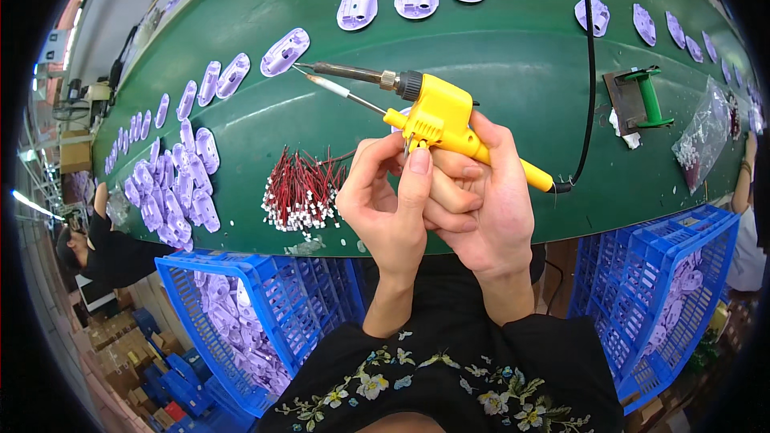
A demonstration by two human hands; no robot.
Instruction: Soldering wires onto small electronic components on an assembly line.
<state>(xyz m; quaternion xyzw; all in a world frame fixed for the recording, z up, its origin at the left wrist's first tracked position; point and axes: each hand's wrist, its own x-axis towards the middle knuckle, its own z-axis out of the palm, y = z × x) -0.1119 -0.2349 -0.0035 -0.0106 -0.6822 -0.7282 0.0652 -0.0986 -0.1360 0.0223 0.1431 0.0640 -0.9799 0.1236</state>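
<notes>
A yellow soldering gun is held up over the green bench, its dark iron barrel and thin white-tipped feed tube pointing up and left. My right hand wraps its handle from below, fingers curled. With thumb and fingers pinched, my left hand grips a small yellow part on the gun's underside; whether a thin wire is in that pinch is hidden. Just beyond the tip lies a purple plastic shell. Left of my hands sits a bundle of red and black wires with white connectors.
A pile of purple shells lies at left, with more in rows along the bench. A black cable runs down to the handle. At right are a green spool and a plastic bag. Blue crates flank me; people work on both sides.
</notes>
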